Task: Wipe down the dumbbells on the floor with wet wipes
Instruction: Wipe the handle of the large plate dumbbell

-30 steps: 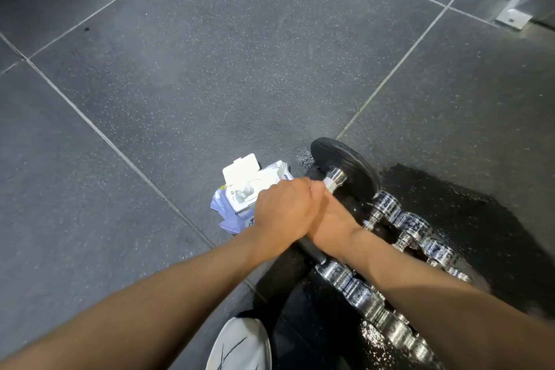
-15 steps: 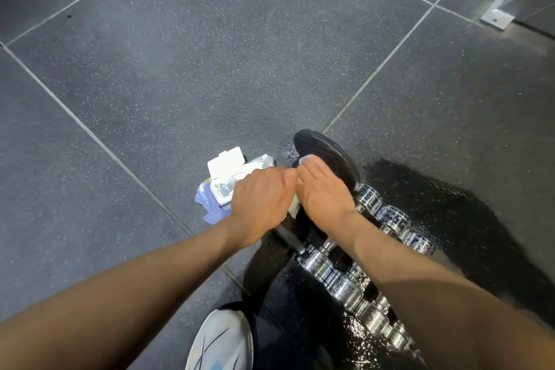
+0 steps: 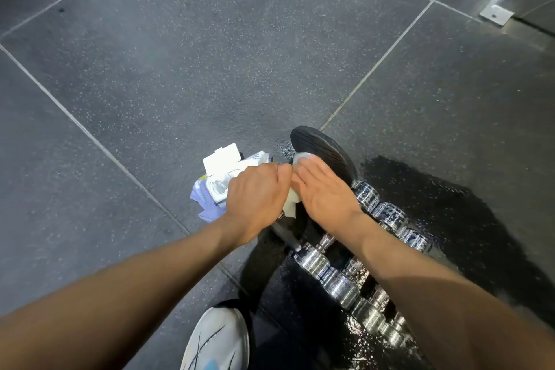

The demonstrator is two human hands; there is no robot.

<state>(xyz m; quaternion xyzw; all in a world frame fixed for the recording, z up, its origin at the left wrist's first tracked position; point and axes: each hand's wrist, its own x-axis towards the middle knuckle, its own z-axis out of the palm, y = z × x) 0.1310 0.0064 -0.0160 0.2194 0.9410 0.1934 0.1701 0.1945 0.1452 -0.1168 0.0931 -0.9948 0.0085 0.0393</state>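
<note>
A black plate dumbbell (image 3: 326,149) lies on the dark floor, with its far plate standing on edge. My right hand (image 3: 326,192) lies flat over the bar end and far plate, fingers straight, pressing a white wet wipe (image 3: 292,206) against it. A corner of the wipe shows past my fingertips. My left hand (image 3: 255,197) is curled into a fist over the near side of the same dumbbell; what it grips is hidden under it. Two rows of chrome dumbbells (image 3: 333,278) run toward the lower right.
A wet wipes pack (image 3: 223,173) with its white lid flipped open lies just left of my left hand. A wet patch (image 3: 444,213) darkens the floor around the chrome dumbbells. My white shoe (image 3: 216,339) is at the bottom. A metal bracket (image 3: 495,13) sits far right.
My right hand has gone from wrapping the bar to lying flat, sliding the wipe forward over the bar end and far plate. My left hand has kept its grip.
</note>
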